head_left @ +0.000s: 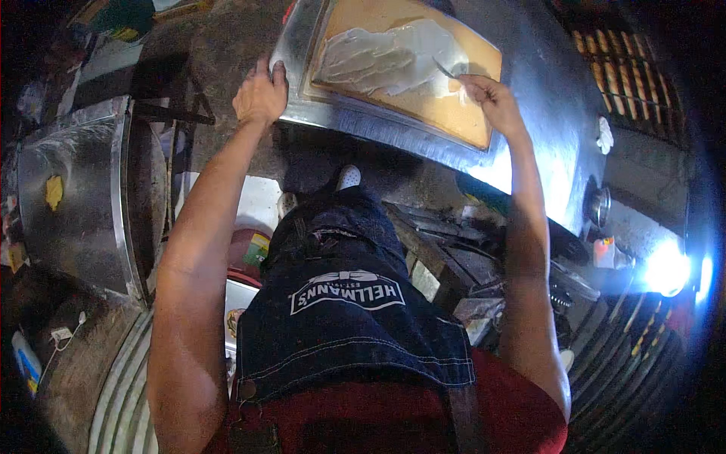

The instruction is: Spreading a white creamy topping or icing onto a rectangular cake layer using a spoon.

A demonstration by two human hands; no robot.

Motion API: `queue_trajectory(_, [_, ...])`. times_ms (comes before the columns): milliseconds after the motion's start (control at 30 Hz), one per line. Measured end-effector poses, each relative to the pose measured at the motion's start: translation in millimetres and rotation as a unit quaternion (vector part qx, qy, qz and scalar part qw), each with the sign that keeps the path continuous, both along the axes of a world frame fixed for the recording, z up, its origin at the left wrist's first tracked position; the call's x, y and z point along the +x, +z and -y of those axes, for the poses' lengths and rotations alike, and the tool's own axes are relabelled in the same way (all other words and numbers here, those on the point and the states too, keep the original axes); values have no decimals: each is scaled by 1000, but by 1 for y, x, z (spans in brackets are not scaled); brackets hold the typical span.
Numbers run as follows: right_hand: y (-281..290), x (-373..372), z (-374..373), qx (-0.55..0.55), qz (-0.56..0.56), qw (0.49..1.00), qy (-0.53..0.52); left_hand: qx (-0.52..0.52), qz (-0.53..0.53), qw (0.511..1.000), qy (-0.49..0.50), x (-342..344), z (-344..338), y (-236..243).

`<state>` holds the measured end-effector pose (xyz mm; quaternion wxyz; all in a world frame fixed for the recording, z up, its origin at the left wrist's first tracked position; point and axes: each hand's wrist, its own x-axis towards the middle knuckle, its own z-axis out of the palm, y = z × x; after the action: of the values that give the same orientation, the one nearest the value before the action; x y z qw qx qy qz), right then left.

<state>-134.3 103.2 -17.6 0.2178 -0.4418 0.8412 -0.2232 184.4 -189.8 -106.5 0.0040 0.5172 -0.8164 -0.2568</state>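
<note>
Two bare hands work at the steel table [543, 68]; we tag the step as spreading, judging by the white cream [386, 54] lying streaky over the golden flat slab [446, 119]. Slab sits on the far side of the scene, right of centre, its near right corner close to the table's near edge. Right hand [490, 100]: fingers together, pinched on a slim spreading tool [443, 69], thin end pointing far left over the cream; handle mostly hidden, and we can't tell if the tip touches. Left hand [260, 97]: at the table's left edge, left of the slab, no tool seen, thumb a little off the forefinger; we can't tell how far the other fingers curl or whether they press. Near and right strips look bare, so we'd say the next stroke calls for a low, flat tool and light pressure.
</note>
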Motion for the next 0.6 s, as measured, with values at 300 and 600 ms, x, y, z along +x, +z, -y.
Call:
queue_trajectory(300, [-21,21,7,30,38,999,-11,-19,5,1000,17,-1,0,-4])
queue_trajectory(600, [-33,139,25,-32,93,990,-104,-13,0,1000,15,0,-2,-4])
